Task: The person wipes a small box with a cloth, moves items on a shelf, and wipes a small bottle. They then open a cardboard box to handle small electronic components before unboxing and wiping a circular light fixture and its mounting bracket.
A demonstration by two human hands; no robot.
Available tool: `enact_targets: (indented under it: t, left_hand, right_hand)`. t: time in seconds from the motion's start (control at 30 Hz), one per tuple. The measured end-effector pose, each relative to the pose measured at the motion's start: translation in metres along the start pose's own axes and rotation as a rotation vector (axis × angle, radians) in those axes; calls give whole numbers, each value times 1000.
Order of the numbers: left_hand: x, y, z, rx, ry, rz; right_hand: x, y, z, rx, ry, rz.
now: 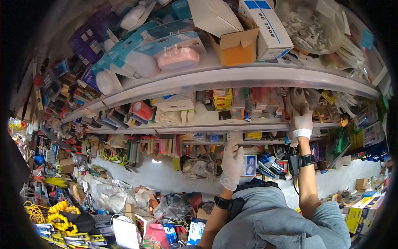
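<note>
My left hand (232, 164), in a white glove, is raised at the front edge of a lower shelf (244, 142), beside a blue and white box (249, 165). Its fingers are extended and I see nothing in them. My right hand (302, 118), also gloved, reaches into the middle shelf (265, 128) among small packets and parts. Its fingertips lie in shade under the upper shelf, near a red-handled item (286, 106), and what they touch is hard to make out.
An upper shelf (232, 76) curves above the hands, bearing an open cardboard box (238, 47), a white box (267, 31) and a bag of small white parts (313, 31). Low at left lie a yellow coiled hose (62, 220) and plastic-wrapped goods (110, 193).
</note>
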State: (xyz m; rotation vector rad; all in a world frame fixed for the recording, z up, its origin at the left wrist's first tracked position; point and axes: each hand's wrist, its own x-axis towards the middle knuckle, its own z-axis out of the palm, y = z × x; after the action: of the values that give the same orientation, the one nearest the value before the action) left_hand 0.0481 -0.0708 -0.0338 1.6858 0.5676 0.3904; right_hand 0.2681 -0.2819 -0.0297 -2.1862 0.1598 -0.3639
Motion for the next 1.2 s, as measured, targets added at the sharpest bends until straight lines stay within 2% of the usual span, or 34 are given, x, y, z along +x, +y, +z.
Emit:
enact_targets:
  t: [0.03,0.1,0.13,0.17,0.23,0.3,0.33,0.43,0.47,0.53,0.57,0.6,0.63,0.67,0.7,0.73,0.77,0.8,0.83,0.87,0.9,0.93,0.97,1.03,1.1,1.13,1.2]
  left_hand:
    - [1,1,1,-1,-6,-3]
    - [2,6,2,71,-56,12]
    - [1,8,3,72,-63,11]
    - [-1,12,4,63,-75,10]
    - [0,14,3,56,-84,11]
    - [-1,13,-1,78,-84,82]
    - [-1,14,-2,77,-81,80]
    - [-1,17,-10,48,-92,95]
    - [0,18,-13,2,-157,128]
    - [0,23,-17,-47,-225,159]
    - [-1,31,-19,-84,-291,209]
    - [-1,38,-20,-122,-356,261]
    - [-1,43,-22,-141,-431,368]
    - [-4,52,-23,-152,-448,381]
    - [-7,57,-25,-163,-466,393]
    - [-7,54,-28,-164,-472,393]
    - [-8,46,-31,-162,-482,218]
    - [-9,35,-35,-158,-490,42]
    - [-11,22,-38,-153,-493,-135]
    - [-15,0,-35,-57,-329,-43]
    - [-17,-9,-40,-57,-333,-44]
    - [-18,-14,-47,-94,-296,-107]
    - [-19,-20,-54,-130,-258,-168]
    - [-23,-30,-65,-127,-243,-117]
    - [-24,-28,-75,-171,-274,-117]
    - [-26,-27,-77,-167,-270,-117]
    - [-29,-27,-78,-291,-226,-162]
  right_hand:
    - [0,0,-4,-5,3,4]
    - [-3,-10,-17,-286,-113,68]
    - [1,0,-15,-288,-110,73]
    - [9,19,-11,-250,-52,33]
    - [4,7,-18,-125,92,-75]
    - [-4,-7,-27,199,148,-14]
    - [-5,-8,-29,200,262,-124]
    - [-34,-57,-57,464,289,-243]
    - [-45,-65,-64,441,294,-280]
    - [-72,-77,-69,542,187,-323]
    - [-93,-96,-73,648,48,-307]
    - [-107,-99,-72,608,-72,-248]
    - [-131,-94,-64,293,-154,-388]
    - [-148,-108,-58,414,-279,-246]
    - [-153,-126,-57,255,-272,-613]
    - [-159,-132,-50,438,-531,-518]
    - [-160,-139,-44,416,-613,-600]
    - [-163,-130,-35,404,-692,-443]
    - [-159,-126,-28,381,-637,-425]
    - [-149,-123,-20,358,-584,-405]
    - [-137,-112,-8,197,-533,-198]
    - [-124,-103,5,92,-345,-345]
    - [-104,-72,23,-56,-250,-449]
    - [-72,-42,43,-310,-294,-455]
    - [-51,-44,53,-641,-470,-508]
    - [-46,-32,59,-672,-407,-701]
    - [-35,-22,77,-720,-433,-749]
